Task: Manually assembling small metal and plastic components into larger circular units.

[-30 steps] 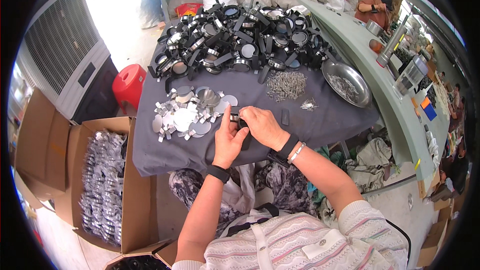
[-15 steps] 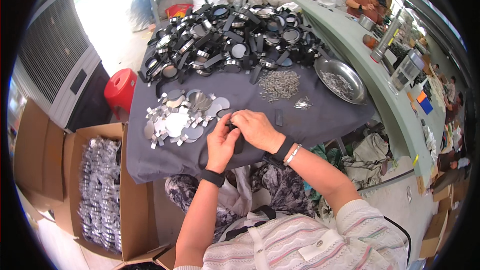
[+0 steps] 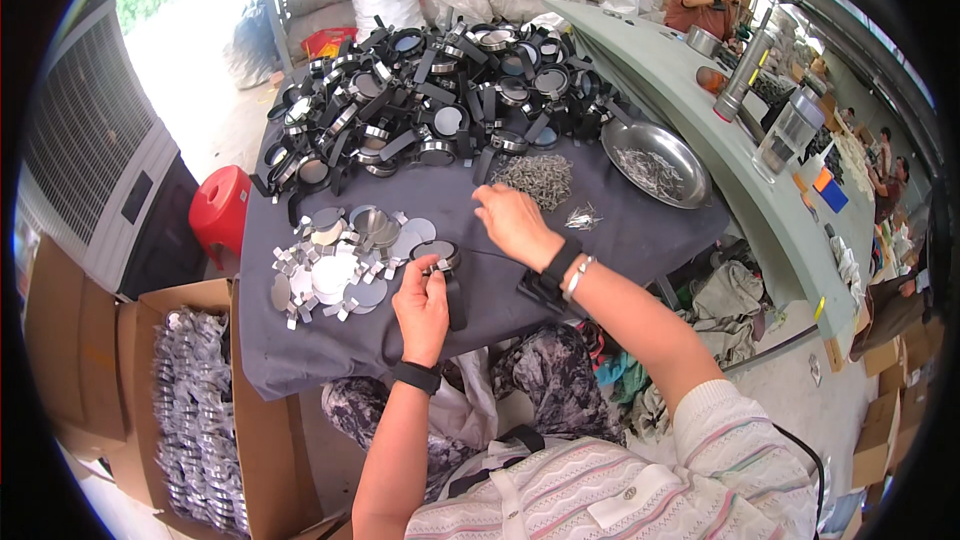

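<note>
Dark surface (image 3: 620, 250): your left grip (image 3: 422, 312) pinches strapped round case (image 3: 439, 253), likely light, stiff; hold edgewise. Right grip (image 3: 518, 223), two o'clock: closure unclear.

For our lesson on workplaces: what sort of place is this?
Probably a small-parts assembly workshop: many round pieces with black straps are heaped on a cloth-covered table near a pile of small metal parts, and an open carton holds rows of plastic-wrapped pieces.

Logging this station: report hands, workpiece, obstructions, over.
Left hand holding round black-strapped piece. Right hand beside small metal parts, grip unclear. Pile of similar pieces beyond, not between hands.
</note>
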Motion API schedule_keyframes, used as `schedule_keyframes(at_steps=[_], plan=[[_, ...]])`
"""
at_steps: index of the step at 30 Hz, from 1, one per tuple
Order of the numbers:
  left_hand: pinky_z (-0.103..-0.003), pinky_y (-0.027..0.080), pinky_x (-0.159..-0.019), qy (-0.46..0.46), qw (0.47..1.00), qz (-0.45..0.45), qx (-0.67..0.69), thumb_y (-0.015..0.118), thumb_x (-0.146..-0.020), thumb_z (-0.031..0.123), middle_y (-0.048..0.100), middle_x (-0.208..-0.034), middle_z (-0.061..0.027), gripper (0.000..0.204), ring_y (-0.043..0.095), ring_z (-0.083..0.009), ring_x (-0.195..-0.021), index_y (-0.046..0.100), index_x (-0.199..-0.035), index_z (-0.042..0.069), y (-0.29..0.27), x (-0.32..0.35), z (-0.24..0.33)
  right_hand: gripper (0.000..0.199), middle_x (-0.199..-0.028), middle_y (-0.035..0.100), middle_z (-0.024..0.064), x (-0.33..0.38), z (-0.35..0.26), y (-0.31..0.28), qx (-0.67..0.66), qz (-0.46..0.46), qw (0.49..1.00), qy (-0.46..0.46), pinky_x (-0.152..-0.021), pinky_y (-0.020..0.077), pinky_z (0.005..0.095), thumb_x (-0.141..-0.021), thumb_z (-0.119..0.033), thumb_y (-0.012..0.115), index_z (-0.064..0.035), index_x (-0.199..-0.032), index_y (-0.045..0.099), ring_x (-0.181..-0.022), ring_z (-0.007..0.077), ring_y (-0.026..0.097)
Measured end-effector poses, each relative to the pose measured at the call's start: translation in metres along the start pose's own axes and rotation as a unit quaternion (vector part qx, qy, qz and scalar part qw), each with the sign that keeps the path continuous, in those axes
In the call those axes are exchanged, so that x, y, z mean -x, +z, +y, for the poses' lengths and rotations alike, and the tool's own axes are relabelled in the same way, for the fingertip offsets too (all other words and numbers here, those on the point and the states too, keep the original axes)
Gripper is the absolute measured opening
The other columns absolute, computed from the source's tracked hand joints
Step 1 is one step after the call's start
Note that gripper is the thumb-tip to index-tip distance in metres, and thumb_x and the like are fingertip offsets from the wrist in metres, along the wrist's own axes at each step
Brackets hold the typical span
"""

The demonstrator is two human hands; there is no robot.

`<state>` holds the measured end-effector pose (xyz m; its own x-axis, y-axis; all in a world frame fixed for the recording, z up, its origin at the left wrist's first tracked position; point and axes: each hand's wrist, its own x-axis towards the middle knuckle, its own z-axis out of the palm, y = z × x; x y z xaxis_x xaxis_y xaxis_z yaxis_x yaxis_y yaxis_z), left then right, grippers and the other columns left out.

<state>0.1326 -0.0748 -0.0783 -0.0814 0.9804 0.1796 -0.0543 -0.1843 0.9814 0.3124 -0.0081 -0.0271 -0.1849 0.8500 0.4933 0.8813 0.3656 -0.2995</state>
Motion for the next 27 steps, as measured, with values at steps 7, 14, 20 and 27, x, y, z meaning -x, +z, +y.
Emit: schedule_keyframes(at_steps=[7,14,20,27], plan=[[-0.022,0.033,-0.044,0.061,0.997,0.002,-0.037,0.051,-0.090,0.005,0.046,-0.058,0.0031,0.016,0.040,-0.0032,-0.049,0.058,-0.104,0.003,0.002,0.001,0.002,0.012,-0.088,0.064,0.0242,-0.026,0.038,0.015,0.142,-0.145,0.979,-0.020,-0.070,0.0524,0.0436,-0.076,-0.004,0.055,-0.0012,-0.084,0.064,-0.081,0.0367,0.064],[-0.024,0.035,-0.049,0.045,0.998,0.010,-0.042,0.053,-0.088,0.004,0.045,-0.055,0.0003,0.015,0.040,-0.0053,-0.052,0.059,-0.102,0.002,-0.002,0.002,0.007,0.004,-0.066,0.059,0.0036,-0.027,0.049,-0.011,-0.307,-0.139,0.932,0.134,-0.050,0.0468,0.0263,-0.078,0.003,0.061,-0.0001,-0.080,0.060,-0.060,0.0097,0.059],[-0.024,0.034,-0.049,0.037,0.998,0.017,-0.044,0.053,-0.089,0.005,0.045,-0.056,0.0014,0.016,0.039,-0.0046,-0.053,0.060,-0.102,0.004,-0.002,0.001,0.004,0.004,-0.069,0.058,0.0038,-0.016,0.045,-0.013,-0.312,-0.125,0.922,0.191,-0.051,0.0477,0.0276,-0.080,0.004,0.058,0.0014,-0.082,0.060,-0.059,0.0106,0.057],[-0.023,0.035,-0.050,0.029,0.999,0.012,-0.010,0.053,-0.089,0.005,0.045,-0.057,0.0029,0.015,0.039,-0.0044,-0.054,0.060,-0.103,0.004,-0.001,0.000,-0.002,0.009,-0.078,0.064,0.0184,-0.010,0.042,-0.003,-0.008,-0.096,0.994,0.048,-0.070,0.0505,0.0408,-0.081,-0.007,0.060,0.0001,-0.085,0.062,-0.078,0.0342,0.064]])
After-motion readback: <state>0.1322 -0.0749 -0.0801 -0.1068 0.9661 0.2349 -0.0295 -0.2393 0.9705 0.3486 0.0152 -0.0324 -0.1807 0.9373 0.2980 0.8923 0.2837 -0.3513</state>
